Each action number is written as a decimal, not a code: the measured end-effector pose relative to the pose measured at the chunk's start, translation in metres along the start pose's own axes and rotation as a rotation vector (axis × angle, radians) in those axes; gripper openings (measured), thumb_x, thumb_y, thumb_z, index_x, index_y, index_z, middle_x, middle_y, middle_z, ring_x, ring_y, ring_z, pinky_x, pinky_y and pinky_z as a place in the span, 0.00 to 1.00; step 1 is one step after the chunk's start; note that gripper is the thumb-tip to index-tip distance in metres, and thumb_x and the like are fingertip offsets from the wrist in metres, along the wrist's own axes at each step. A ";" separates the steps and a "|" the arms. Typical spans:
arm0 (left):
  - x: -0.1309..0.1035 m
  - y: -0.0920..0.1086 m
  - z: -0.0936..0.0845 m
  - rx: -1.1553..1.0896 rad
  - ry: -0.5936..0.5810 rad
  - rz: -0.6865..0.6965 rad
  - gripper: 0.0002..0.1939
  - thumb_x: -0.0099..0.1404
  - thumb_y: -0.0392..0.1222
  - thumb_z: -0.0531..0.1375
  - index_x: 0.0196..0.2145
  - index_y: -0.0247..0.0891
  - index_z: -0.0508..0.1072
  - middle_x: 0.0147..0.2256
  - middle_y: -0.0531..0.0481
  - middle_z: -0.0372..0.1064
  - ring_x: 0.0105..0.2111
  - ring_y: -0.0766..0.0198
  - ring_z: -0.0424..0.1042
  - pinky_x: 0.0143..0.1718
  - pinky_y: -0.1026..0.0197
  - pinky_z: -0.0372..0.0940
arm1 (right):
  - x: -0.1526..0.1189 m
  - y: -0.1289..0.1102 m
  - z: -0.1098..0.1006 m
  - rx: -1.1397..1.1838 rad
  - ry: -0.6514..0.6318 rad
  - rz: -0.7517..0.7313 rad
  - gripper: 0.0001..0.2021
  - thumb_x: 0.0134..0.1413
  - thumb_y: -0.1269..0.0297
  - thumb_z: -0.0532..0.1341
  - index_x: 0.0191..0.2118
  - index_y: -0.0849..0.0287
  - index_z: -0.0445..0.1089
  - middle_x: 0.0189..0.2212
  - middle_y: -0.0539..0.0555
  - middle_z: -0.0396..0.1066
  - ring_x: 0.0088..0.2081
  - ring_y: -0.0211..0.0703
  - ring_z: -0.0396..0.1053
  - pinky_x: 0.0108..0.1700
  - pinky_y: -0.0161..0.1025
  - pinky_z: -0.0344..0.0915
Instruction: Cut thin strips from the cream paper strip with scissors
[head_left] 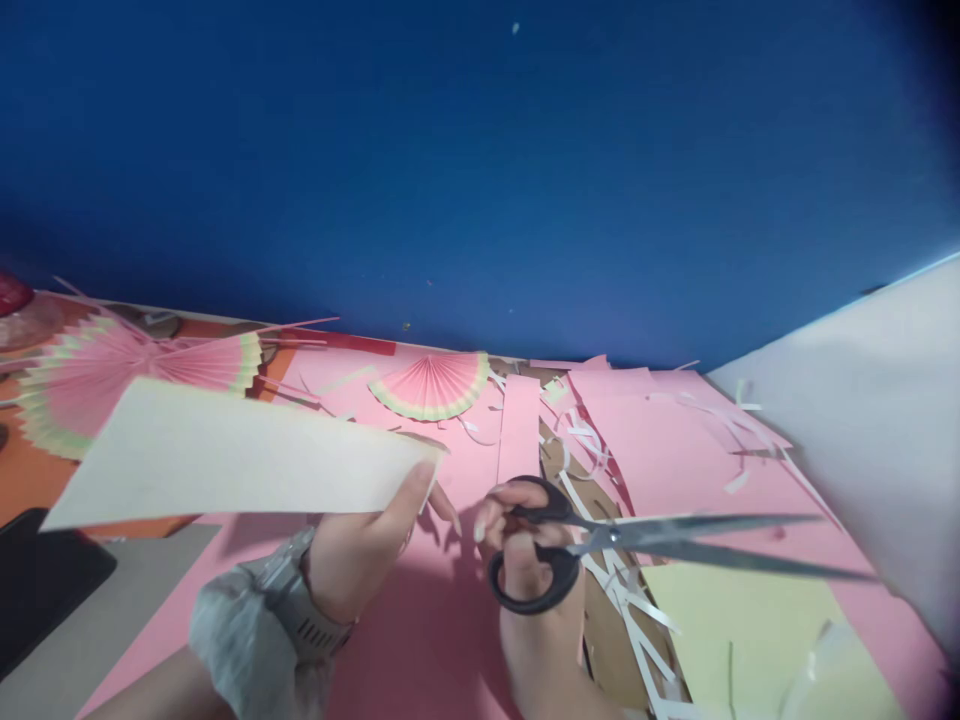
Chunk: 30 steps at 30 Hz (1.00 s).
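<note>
while the left hand [367, 545] pinches the cream paper [247, 455] — probably light, easily creased, best held by an edge — the right hand [520, 562] grips black-handled scissors [613, 537].

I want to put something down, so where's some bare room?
Pink paper between the left hand and right hand is bare; so is the pink sheet beyond the scissors, left of its white scraps. It's crowded along the brown strip and around the big fan.
</note>
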<state>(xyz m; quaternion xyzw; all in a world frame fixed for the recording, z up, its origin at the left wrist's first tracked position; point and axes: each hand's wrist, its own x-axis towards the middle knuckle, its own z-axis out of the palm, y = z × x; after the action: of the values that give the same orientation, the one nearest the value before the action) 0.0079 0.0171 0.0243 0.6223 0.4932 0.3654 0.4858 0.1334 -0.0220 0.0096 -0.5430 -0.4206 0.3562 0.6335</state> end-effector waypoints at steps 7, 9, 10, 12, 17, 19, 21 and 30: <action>-0.001 0.003 0.002 -0.079 -0.165 -0.110 0.20 0.62 0.44 0.54 0.15 0.37 0.67 0.14 0.54 0.67 0.17 0.69 0.67 0.25 0.68 0.64 | -0.003 -0.016 0.002 -0.227 0.052 0.060 0.05 0.49 0.64 0.61 0.31 0.59 0.68 0.20 0.47 0.66 0.20 0.37 0.65 0.23 0.33 0.62; -0.001 0.001 0.001 -0.118 -0.188 -0.124 0.18 0.62 0.46 0.54 0.18 0.36 0.68 0.12 0.56 0.64 0.14 0.70 0.64 0.20 0.68 0.60 | -0.001 -0.019 0.003 -0.283 0.030 0.085 0.04 0.48 0.64 0.61 0.28 0.60 0.68 0.19 0.48 0.67 0.20 0.38 0.66 0.23 0.33 0.62; -0.001 -0.001 0.001 -0.138 -0.192 -0.118 0.18 0.63 0.47 0.53 0.19 0.36 0.68 0.11 0.56 0.61 0.14 0.71 0.63 0.18 0.68 0.59 | 0.000 -0.020 0.003 -0.299 0.018 0.095 0.05 0.48 0.65 0.60 0.27 0.60 0.67 0.19 0.48 0.67 0.20 0.38 0.66 0.23 0.32 0.62; -0.002 -0.003 0.000 -0.172 -0.203 -0.110 0.17 0.64 0.48 0.52 0.23 0.35 0.68 0.11 0.58 0.58 0.13 0.72 0.59 0.17 0.69 0.56 | 0.001 -0.021 0.003 -0.307 -0.012 0.116 0.05 0.48 0.65 0.60 0.25 0.59 0.66 0.17 0.48 0.68 0.20 0.38 0.66 0.22 0.32 0.62; -0.005 -0.002 -0.001 -0.253 -0.199 -0.028 0.17 0.65 0.47 0.50 0.23 0.35 0.66 0.15 0.55 0.60 0.16 0.70 0.61 0.20 0.67 0.58 | 0.003 -0.021 0.003 -0.247 -0.041 0.141 0.08 0.49 0.63 0.60 0.23 0.59 0.65 0.17 0.48 0.67 0.20 0.39 0.66 0.23 0.33 0.62; -0.005 0.000 0.000 -0.245 -0.194 0.039 0.12 0.64 0.45 0.52 0.27 0.35 0.67 0.20 0.53 0.64 0.21 0.68 0.65 0.24 0.66 0.61 | 0.004 -0.020 0.002 -0.221 -0.015 0.137 0.09 0.50 0.61 0.60 0.23 0.59 0.66 0.18 0.49 0.68 0.21 0.39 0.66 0.24 0.34 0.63; -0.005 0.001 0.002 -0.182 -0.223 0.083 0.09 0.63 0.42 0.54 0.29 0.35 0.68 0.24 0.51 0.67 0.25 0.66 0.66 0.27 0.64 0.62 | 0.005 -0.020 0.002 -0.206 0.013 0.140 0.10 0.50 0.60 0.60 0.24 0.59 0.66 0.18 0.49 0.67 0.20 0.40 0.66 0.23 0.34 0.62; -0.005 -0.003 -0.001 -0.232 -0.051 -0.044 0.17 0.66 0.45 0.49 0.22 0.36 0.63 0.18 0.54 0.61 0.18 0.70 0.63 0.21 0.66 0.61 | -0.012 -0.015 0.005 0.083 -0.219 0.268 0.15 0.52 0.49 0.56 0.33 0.57 0.63 0.21 0.49 0.65 0.19 0.37 0.62 0.19 0.32 0.58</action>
<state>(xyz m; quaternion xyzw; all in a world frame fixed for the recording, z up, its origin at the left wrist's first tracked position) 0.0053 0.0127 0.0216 0.5601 0.4487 0.3929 0.5749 0.1240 -0.0334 0.0226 -0.5253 -0.3962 0.5116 0.5526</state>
